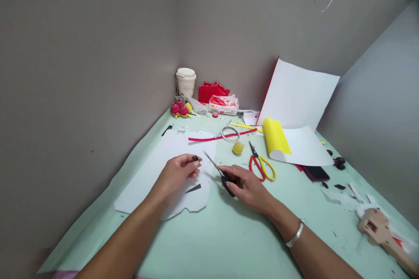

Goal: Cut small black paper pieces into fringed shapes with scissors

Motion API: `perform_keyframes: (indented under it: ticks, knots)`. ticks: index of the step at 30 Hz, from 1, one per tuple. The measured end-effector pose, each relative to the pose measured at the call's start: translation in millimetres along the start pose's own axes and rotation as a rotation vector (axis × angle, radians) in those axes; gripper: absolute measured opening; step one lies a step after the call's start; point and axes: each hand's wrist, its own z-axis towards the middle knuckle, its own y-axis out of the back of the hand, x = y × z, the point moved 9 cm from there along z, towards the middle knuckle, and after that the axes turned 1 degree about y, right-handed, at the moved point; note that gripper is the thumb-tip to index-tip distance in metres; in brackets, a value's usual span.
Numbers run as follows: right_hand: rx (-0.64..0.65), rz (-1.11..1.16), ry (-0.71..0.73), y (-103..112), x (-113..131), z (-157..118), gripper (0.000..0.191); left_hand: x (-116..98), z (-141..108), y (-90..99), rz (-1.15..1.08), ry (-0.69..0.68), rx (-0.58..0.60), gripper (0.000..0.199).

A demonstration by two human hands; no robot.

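Note:
My left hand is closed in a pinch around a small piece of black paper, above a white sheet with a wavy front edge. To its right, my right hand grips black-handled scissors. Their thin blades point up and left toward the black piece, with a gap between. A black paper strip lies on the white sheet below my left hand. Beyond my right hand rest scissors with one red and one yellow handle.
A yellow roll of tape, a white ring and a red strip lie ahead. A white cup stands in the corner. Yellow corrugated paper, a phone and a beige glue gun are on the right.

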Motion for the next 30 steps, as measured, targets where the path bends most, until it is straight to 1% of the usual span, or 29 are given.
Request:
perform_keyframes:
  ticks: [5, 10, 14, 21, 25, 30]
  knots:
    - [-0.002, -0.009, -0.01, 0, -1, 0, 0.044, 7, 2, -4.1, -0.054, 0.02, 0.048, 0.025]
    - [-0.024, -0.013, -0.009, -1, 0, 0, 0.044, 9, 4, -2.4, -0.1, 0.022, 0.006, 0.024]
    - [-0.018, 0.005, -0.01, -3, 0, -1, 0.043, 10, 2, -1.9, -0.108, 0.039, -0.026, 0.024]
    - [0.009, 0.031, -0.048, -7, -4, -1, 0.041, 4, -4, -0.8, -0.037, 0.025, -0.059, 0.022]
    - [0.032, 0.084, -0.09, -10, -9, -2, 0.042, 2, -4, 2.8, 0.002, 0.012, -0.107, 0.018]
    - [0.034, 0.115, -0.127, -12, -13, -3, 0.04, -3, -6, 6.2, 0.042, -0.006, -0.144, 0.024]
